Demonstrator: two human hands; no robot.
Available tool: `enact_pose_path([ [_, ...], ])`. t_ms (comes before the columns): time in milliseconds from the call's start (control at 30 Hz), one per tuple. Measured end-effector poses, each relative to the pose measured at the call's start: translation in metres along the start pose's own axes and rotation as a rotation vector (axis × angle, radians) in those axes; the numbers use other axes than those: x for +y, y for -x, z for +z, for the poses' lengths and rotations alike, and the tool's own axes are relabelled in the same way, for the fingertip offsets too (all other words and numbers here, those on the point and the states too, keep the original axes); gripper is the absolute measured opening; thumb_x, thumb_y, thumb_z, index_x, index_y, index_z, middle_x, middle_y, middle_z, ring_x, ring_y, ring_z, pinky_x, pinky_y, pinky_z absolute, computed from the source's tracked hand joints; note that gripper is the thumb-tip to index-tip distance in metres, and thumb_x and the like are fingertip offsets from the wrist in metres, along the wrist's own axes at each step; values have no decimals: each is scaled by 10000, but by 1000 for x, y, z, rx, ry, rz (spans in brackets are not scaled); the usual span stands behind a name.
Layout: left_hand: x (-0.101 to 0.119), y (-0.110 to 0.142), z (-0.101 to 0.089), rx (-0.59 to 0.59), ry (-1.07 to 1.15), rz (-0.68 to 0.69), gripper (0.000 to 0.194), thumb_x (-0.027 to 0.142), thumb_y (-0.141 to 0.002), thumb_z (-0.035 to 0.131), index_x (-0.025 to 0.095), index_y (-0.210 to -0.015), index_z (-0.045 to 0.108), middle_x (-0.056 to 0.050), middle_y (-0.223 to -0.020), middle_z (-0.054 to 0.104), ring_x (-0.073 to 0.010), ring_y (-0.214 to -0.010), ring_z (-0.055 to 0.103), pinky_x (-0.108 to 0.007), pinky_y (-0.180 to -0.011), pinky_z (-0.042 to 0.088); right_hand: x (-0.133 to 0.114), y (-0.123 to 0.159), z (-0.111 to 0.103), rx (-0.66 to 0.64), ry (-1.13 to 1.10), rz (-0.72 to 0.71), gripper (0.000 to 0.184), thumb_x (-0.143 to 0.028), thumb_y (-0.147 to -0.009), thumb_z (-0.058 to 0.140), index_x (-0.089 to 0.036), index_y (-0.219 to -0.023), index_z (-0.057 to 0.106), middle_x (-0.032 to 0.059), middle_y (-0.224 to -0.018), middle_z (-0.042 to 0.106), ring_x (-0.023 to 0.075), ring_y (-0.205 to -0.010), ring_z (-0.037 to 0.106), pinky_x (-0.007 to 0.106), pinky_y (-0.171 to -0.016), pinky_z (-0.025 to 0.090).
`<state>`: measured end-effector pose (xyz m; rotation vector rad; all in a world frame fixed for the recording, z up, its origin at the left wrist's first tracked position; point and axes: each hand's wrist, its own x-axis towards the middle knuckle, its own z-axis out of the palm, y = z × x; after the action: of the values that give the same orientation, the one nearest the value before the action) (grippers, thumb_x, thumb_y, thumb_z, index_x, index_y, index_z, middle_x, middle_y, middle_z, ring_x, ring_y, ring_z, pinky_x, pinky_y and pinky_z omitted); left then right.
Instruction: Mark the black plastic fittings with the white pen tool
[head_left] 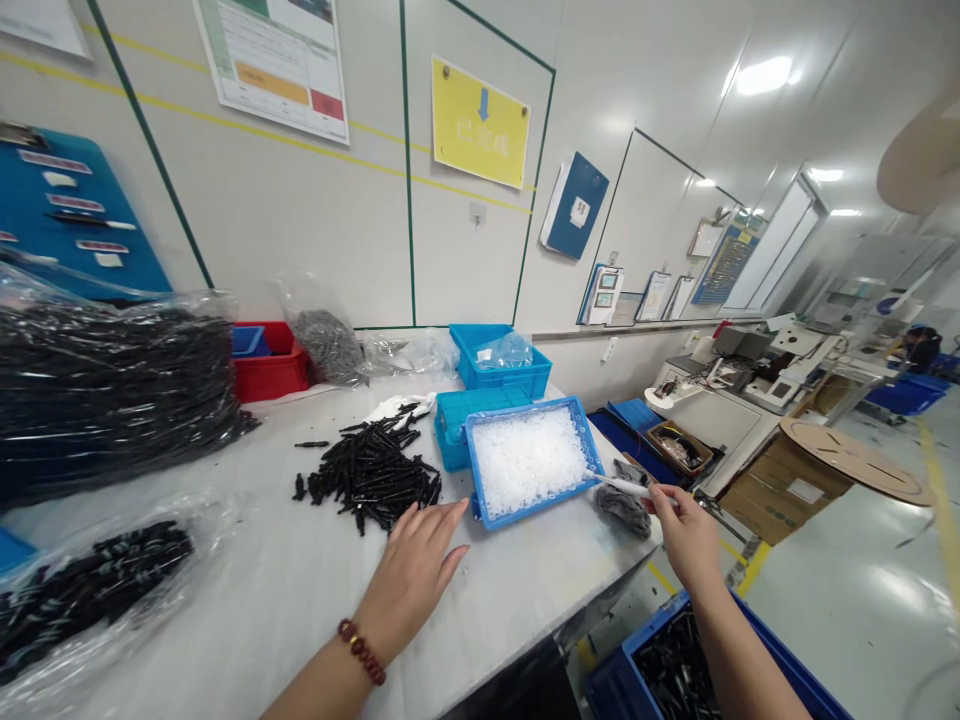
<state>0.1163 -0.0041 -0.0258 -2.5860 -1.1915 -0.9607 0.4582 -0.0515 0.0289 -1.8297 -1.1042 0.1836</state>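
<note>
My left hand [414, 565] is spread palm down over the table, its fingertips close to a pile of slim black parts [375, 468]. No object shows in it. A white pen-like tool [626, 486] with a thin tip is pinched between the fingers of my right hand [688, 542]. The tip reaches the right side of a shallow blue tray [491, 518], where many small translucent white pieces [529, 458] lie. That tray is tilted, its back left side by a teal container [450, 440]. A dark grey cloth [626, 510] lies just under the tool.
Bags of black parts [112, 380] stand at the left, beside a red bin [274, 365]. Another blue bin [499, 372] is against the wall. Below the table's right edge, a blue crate [622, 680] holds black parts. A cardboard box [772, 500] stands farther right.
</note>
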Motion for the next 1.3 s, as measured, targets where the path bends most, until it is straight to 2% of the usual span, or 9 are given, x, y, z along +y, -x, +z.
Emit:
enact_pose_path([
  [167, 0, 1, 1, 3, 5, -5, 377, 323, -939, 326, 201, -1293, 366, -72, -1113, 567, -204, -1015, 514, -441, -976, 333, 0, 1, 10, 40, -4, -65, 491, -635, -707, 447, -196, -806, 644, 64, -638, 655, 242, -630, 614, 305, -569, 438],
  [400, -2, 1, 2, 2, 7, 1, 376, 316, -933, 340, 192, -1286, 379, -77, -1116, 567, -210, -1010, 520, -446, -972, 344, 7, 0, 36, 32, -88, -54, 421, -578, -703, 494, -198, -797, 649, 58, -664, 663, 240, -649, 627, 319, -611, 453],
  [567, 0, -1, -1, 9, 12, 1, 383, 310, -932, 346, 179, -1291, 372, -77, -1104, 575, -211, -997, 534, -444, -951, 369, 13, -8, 37, 56, -224, -18, 493, -601, -727, 460, -152, -847, 624, 101, -731, 678, 249, -669, 644, 326, -591, 495],
  [700, 1, -2, -2, 33, 32, 4, 377, 327, -932, 346, 181, -1276, 394, -79, -1088, 585, -208, -983, 545, -435, -938, 394, 13, -11, 36, 73, -251, -53, 520, -612, -730, 477, -141, -890, 631, 98, -751, 678, 242, -695, 642, 316, -604, 498],
  [833, 1, -2, -2, 66, 68, 23, 342, 308, -936, 344, 180, -1242, 429, -78, -1056, 600, -200, -956, 562, -432, -924, 417, 7, -7, 38, 107, -221, -133, 485, -588, -735, 520, -158, -917, 650, 85, -792, 676, 233, -723, 626, 327, -668, 478],
  [1000, 0, -3, -4, 94, 103, 27, 301, 249, -928, 369, 183, -1205, 464, -74, -1006, 619, -189, -918, 583, -428, -910, 440, -2, -2, 42, 178, -120, -455, 357, -491, -824, 497, -183, -916, 653, 85, -928, 661, 216, -827, 609, 322, -749, 471],
  [1100, 0, -4, -7, 122, 112, 34, 286, 231, -924, 378, 180, -1186, 481, -70, -972, 630, -185, -886, 591, -417, -884, 461, -5, -1, 46, 207, -99, -537, 334, -466, -850, 484, -183, -920, 645, 85, -940, 657, 214, -862, 606, 330, -779, 473],
  [1200, 1, -5, -8, 148, 114, 35, 257, 228, -925, 380, 172, -1141, 508, -65, -948, 635, -183, -861, 592, -405, -859, 472, -7, 1, 49, 209, -105, -511, 364, -499, -835, 490, -178, -902, 648, 91, -923, 659, 222, -836, 610, 343, -756, 484],
  [1300, 2, -6, -8, 170, 107, 29, 236, 226, -927, 381, 167, -1113, 514, -60, -940, 636, -184, -847, 586, -394, -822, 479, -10, 7, 51, 168, -222, -313, 418, -547, -798, 516, -171, -931, 642, 92, -876, 661, 221, -759, 620, 332, -673, 500],
])
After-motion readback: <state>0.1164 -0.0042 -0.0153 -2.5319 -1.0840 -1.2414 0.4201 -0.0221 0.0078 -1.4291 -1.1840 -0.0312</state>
